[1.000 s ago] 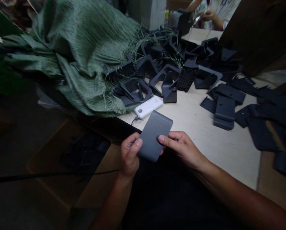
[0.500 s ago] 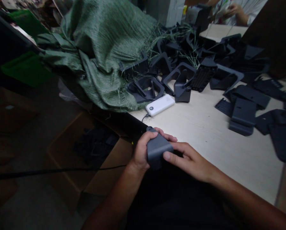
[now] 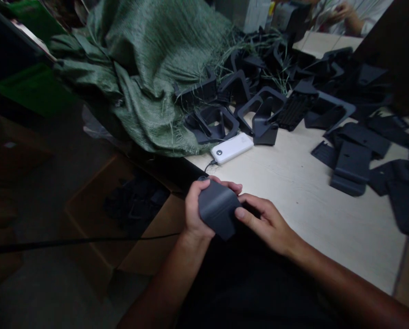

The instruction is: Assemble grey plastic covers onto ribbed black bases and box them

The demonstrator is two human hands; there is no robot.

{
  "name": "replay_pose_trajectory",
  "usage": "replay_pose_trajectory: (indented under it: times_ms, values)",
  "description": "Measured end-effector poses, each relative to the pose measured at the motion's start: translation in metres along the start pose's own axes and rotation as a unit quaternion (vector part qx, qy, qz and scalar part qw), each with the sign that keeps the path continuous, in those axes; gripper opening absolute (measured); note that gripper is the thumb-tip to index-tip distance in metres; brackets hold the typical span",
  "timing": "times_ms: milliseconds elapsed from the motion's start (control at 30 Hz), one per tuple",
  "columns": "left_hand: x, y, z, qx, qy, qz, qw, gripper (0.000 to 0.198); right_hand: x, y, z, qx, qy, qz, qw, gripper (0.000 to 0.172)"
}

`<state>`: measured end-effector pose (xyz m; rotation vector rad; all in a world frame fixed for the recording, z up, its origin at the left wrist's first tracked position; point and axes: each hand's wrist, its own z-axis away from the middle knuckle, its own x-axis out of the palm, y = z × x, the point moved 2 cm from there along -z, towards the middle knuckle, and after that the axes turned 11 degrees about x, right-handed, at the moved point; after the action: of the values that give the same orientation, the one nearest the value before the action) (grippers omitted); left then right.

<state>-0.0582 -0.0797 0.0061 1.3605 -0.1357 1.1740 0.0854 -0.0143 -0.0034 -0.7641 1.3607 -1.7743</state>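
A dark grey moulded plastic piece (image 3: 218, 209), bent along its middle, sits between my hands at the table's near edge. My left hand (image 3: 199, 210) wraps around its left side and underside. My right hand (image 3: 264, 224) comes in from the right, with the thumb and fingertips against its lower right edge. Part of the piece's underside is hidden by my fingers. A white power bank (image 3: 232, 148) with a thin cable lies just beyond my hands.
Several dark plastic stands (image 3: 264, 130) lie heaped on the pale wooden table (image 3: 310, 214) beside a green woven sack (image 3: 156, 68) shedding fibres. Flat dark pieces (image 3: 352, 164) lie at right. A cardboard box (image 3: 153, 242) sits below left. A co-worker's hand (image 3: 341, 13) shows far off.
The grey piece has gone from a flat, face-on slab to a bent, tilted shape. My hands have closed in around it, and the view has shifted slightly.
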Motion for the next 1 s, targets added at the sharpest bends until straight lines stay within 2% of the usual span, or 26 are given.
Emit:
replay_pose_trajectory:
  times_ms: [100,233,267,433,533,600,633,733,800,833,867,933,1000]
  values:
    - [-0.003,0.002,-0.004,-0.025,0.033,0.045,0.998,0.02,-0.006,0.004,0.002,0.028,-0.006,0.017,0.999,0.036]
    - [-0.01,-0.007,-0.009,-0.105,0.047,0.023,0.993,0.049,-0.008,0.008,0.001,0.069,0.019,-0.026,0.997,0.048]
    - [-0.014,-0.01,-0.01,-0.108,0.052,0.015,0.993,0.052,-0.009,0.008,0.0,0.08,0.019,-0.04,0.996,0.048]
    - [-0.041,-0.02,-0.016,-0.043,0.09,-0.038,0.994,0.037,-0.03,-0.007,-0.001,0.107,0.008,-0.048,0.993,0.046]
    - [-0.055,-0.018,-0.017,0.013,0.086,-0.106,0.991,0.04,-0.044,-0.02,-0.001,0.119,-0.017,-0.018,0.993,0.049]
    - [-0.057,-0.014,-0.016,0.062,0.051,-0.156,0.984,0.045,-0.047,-0.025,-0.002,0.13,-0.046,-0.004,0.99,0.05]
    - [-0.054,-0.011,-0.015,0.07,0.016,-0.181,0.981,0.048,-0.047,-0.027,-0.004,0.134,-0.06,0.001,0.989,0.051]
    - [-0.042,-0.005,-0.01,0.024,-0.137,-0.268,0.953,0.051,-0.045,-0.026,-0.011,0.139,-0.072,0.007,0.988,0.051]
    - [-0.037,0.0,-0.007,0.003,-0.197,-0.321,0.926,0.051,-0.047,-0.025,-0.015,0.115,-0.029,0.025,0.993,0.047]
    - [-0.036,0.003,-0.006,0.006,-0.201,-0.336,0.92,0.052,-0.051,-0.025,-0.016,0.084,0.016,0.05,0.995,0.044]
    - [-0.036,0.005,-0.006,0.019,-0.186,-0.34,0.922,0.052,-0.056,-0.026,-0.015,0.042,0.075,0.084,0.993,0.039]
    - [-0.038,0.009,-0.006,0.07,-0.114,-0.313,0.94,0.049,-0.069,-0.028,-0.01,-0.041,0.199,0.151,0.968,0.032]
    - [-0.041,0.011,-0.005,0.132,-0.026,-0.263,0.955,0.045,-0.079,-0.028,-0.001,-0.064,0.275,0.151,0.947,0.03]
